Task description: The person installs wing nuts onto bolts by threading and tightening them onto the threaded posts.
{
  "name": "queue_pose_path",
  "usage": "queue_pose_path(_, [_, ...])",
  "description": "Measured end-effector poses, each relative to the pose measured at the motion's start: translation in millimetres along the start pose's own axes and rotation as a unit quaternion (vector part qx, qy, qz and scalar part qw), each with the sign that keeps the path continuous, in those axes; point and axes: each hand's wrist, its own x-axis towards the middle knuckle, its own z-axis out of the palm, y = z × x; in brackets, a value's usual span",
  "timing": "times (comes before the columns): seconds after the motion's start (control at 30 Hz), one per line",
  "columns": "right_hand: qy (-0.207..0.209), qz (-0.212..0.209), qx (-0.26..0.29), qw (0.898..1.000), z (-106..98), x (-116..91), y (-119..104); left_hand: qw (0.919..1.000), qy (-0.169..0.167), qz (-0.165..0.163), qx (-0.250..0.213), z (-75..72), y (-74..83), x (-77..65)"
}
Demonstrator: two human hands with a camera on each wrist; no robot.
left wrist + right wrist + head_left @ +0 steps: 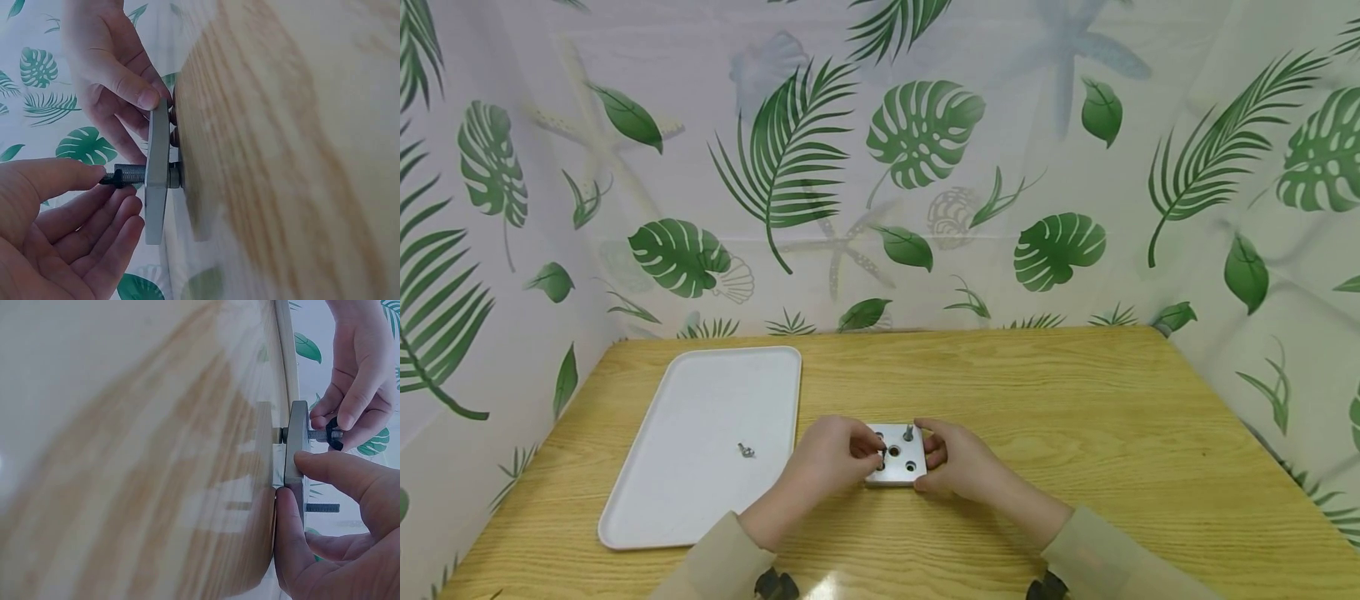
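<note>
A square silver metal plate (pixel 897 477) with several holes lies a little above the table, bolt heads beneath it. My right hand (pixel 958 460) grips its right edge, thumb on top and a finger below in the right wrist view. From the left, my left hand (pixel 829 452) pinches a small dark wing nut (pixel 335 439) on a threaded bolt (pixel 316 434) that stands up through the plate. A second bolt (pixel 908 433) rises bare at the far right corner. Fingertips partly hide the wing nut in the head view.
To the left is a white tray (pixel 703 392) with small silver hardware (pixel 746 450) on it, seemingly wing nuts. The wooden table (pixel 1075 400) reaches back to a leaf-patterned cloth (pixel 970 275), which also hangs at both sides.
</note>
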Motion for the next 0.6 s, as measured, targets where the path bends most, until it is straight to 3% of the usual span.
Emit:
queue_pose_path(0.37, [0.000, 0.002, -0.009, 1.000, -0.6, 0.6, -1.3, 0.9980, -0.021, 0.023, -0.056, -3.1, -11.2, 4.5])
queue_pose_path(0.6, [-0.002, -0.005, -0.009, 1.000, -0.9, 0.4, -1.5, 0.9942, -0.041, 0.005, -0.100, -2.0, -16.2, 6.8])
